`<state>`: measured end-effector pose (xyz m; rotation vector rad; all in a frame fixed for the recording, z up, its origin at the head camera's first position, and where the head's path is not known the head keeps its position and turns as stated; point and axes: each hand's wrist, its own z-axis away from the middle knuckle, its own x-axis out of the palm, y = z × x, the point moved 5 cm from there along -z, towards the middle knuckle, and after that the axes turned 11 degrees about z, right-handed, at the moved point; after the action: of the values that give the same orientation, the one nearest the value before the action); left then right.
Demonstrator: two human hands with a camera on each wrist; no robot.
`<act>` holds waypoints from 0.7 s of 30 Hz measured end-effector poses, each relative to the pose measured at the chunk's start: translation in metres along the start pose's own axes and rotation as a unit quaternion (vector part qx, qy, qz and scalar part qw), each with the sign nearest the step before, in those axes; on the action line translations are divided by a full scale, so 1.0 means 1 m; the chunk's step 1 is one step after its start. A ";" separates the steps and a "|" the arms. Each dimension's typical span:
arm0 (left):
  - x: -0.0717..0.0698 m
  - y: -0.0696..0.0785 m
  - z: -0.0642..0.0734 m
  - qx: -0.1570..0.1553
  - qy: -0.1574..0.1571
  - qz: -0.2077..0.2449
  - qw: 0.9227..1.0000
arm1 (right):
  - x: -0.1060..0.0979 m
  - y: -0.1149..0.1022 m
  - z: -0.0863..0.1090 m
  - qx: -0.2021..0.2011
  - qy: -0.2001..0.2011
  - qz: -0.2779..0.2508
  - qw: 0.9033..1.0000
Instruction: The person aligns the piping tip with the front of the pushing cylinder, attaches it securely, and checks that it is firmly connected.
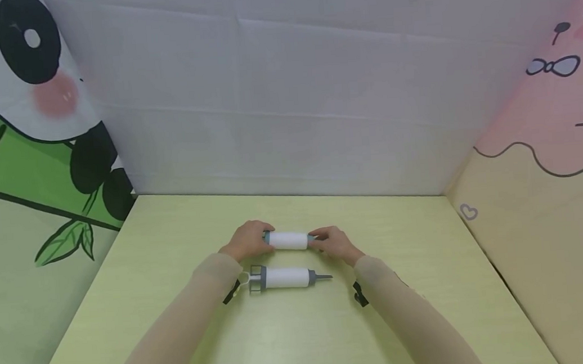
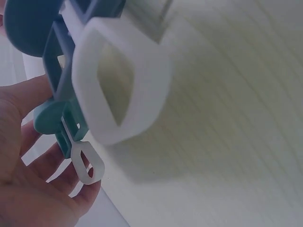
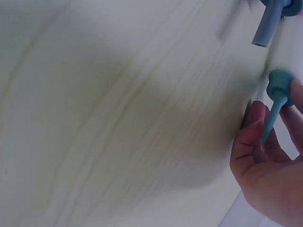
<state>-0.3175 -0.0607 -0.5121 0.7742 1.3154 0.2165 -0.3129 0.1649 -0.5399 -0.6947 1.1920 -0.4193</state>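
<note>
A syringe with a white barrel (image 1: pixel 288 241) and teal ends lies crosswise between the two hands. My left hand (image 1: pixel 251 240) grips its left end, around the teal flange (image 2: pixel 47 118); a small white pull ring (image 2: pixel 88 163) sticks out past the fingers. On the other side my right hand (image 1: pixel 334 243) holds the teal nozzle end (image 3: pixel 279 87) between thumb and fingers. Nearer the camera a second syringe (image 1: pixel 287 277) with a white barrel and blue-grey ends lies on the table, touched by neither hand. Its white pull ring (image 2: pixel 154 90) looms large in the left wrist view.
Both syringes are on a pale yellow-green table (image 1: pixel 292 340). A white wall cloth (image 1: pixel 275 93) rises behind the table. Side panels with cartoon drawings stand left (image 1: pixel 36 312) and right (image 1: pixel 544 232). Dark straps (image 1: pixel 360 294) show at the wrists.
</note>
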 end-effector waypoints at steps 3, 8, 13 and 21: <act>-0.001 0.000 0.000 0.005 0.001 -0.004 1.000 | -0.001 -0.003 0.000 0.000 -0.002 0.013 1.000; -0.004 0.002 0.001 0.003 0.000 -0.003 1.000 | -0.004 0.001 0.000 0.011 0.005 0.030 0.999; -0.003 -0.004 0.000 -0.006 0.003 -0.003 1.000 | -0.008 0.006 0.000 0.022 0.007 0.043 0.999; -0.006 -0.010 -0.004 -0.004 0.007 0.004 1.000 | -0.016 0.007 -0.001 0.029 0.015 0.063 0.997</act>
<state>-0.3251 -0.0698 -0.5142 0.7723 1.3237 0.2325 -0.3194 0.1794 -0.5339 -0.5624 1.2401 -0.3580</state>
